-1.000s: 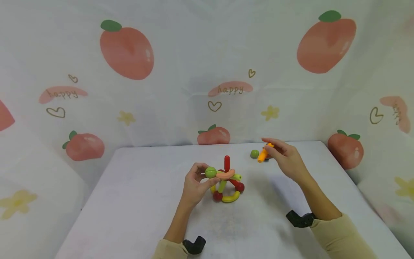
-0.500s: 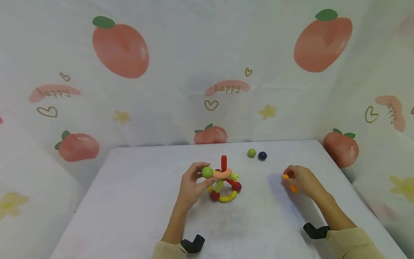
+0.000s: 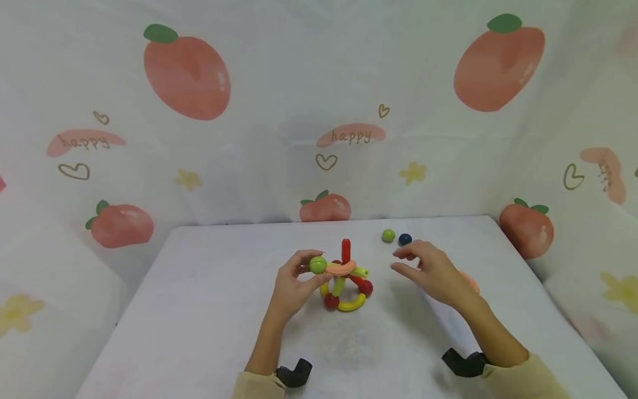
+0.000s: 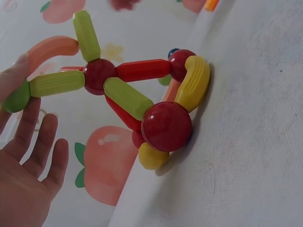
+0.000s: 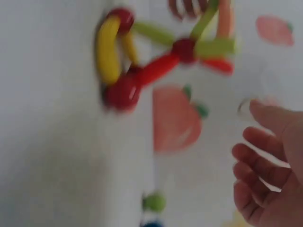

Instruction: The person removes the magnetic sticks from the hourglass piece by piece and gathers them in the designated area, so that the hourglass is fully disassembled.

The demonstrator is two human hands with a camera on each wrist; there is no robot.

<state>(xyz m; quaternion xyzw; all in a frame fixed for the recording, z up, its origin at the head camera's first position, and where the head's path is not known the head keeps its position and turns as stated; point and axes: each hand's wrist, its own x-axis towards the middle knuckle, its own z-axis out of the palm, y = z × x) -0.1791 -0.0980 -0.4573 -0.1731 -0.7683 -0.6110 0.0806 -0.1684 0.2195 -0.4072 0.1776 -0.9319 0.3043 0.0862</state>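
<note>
Left fingers [image 4: 26, 124] grip the green ball [image 3: 318, 265] on the model [image 4: 99, 76]; right fingers [image 5: 260, 163] stand parted, loosely curved.

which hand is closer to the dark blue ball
Right. In the head view, the right hand is just below and right of the dark blue ball; the left hand is farther off to its left, gripping the stick model.

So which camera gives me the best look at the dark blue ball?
The head view: the dark blue ball shows almost whole there, near the right hand. The left wrist view shows only a sliver behind a red ball; the right wrist view shows it blurred, cut off by the bottom edge.
</note>
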